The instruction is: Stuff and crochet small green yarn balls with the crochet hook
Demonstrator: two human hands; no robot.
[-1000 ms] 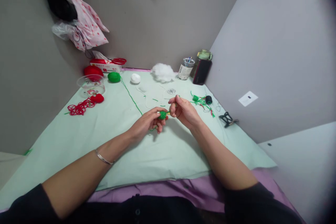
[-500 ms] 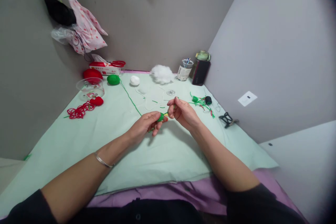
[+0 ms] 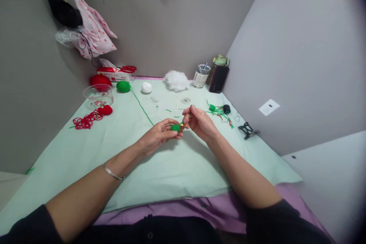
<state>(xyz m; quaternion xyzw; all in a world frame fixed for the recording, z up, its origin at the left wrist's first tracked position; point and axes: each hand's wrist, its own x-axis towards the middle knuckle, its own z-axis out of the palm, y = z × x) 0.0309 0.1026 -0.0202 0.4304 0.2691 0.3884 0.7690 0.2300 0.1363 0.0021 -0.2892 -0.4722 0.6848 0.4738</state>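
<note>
Although a small green piece (image 3: 175, 127) has taken rounded form, it looks unfinished, green yarn (image 3: 141, 105) running from the ball (image 3: 123, 86) toward it; what remains, I can't tell. Above the worktop (image 3: 137, 183), the left hand (image 3: 156, 137) grips it; the right hand (image 3: 201, 124), fingers curled, pinches a strand (image 3: 181, 123) beside it.

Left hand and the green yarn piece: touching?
Touching: in the head view, the left hand has its thumb and fingers on the green yarn piece.

Green crocheted piece (image 3: 175, 127) now more exposed in the left hand (image 3: 156, 136).
</note>
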